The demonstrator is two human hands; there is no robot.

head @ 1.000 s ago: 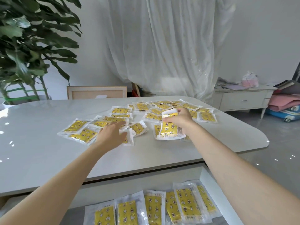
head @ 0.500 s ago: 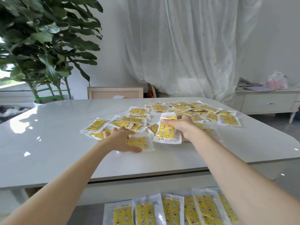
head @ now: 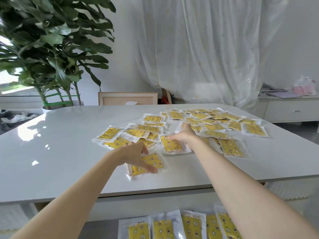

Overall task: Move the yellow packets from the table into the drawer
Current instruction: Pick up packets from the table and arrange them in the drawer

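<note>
Many yellow packets (head: 212, 125) in clear wrap lie scattered over the right half of the white table (head: 60, 152). My left hand (head: 136, 155) grips one yellow packet (head: 152, 163) near the front of the table, thumb on top. My right hand (head: 184, 135) is blurred, its thumb on the far edge of another flat packet (head: 170, 146); its grip cannot be made out. Below the table's front edge, the open drawer (head: 101, 230) holds a row of several packets (head: 160, 229).
A large potted plant (head: 51, 54) stands at the back left. A chair back (head: 127, 98) rises behind the table. White curtains hang behind. A low white cabinet (head: 291, 111) with a pink bag on top stands at the right.
The packet my right hand held upright now lies flat on the table under that hand. My left hand has pulled its packet nearer the front edge. The camera has turned left.
</note>
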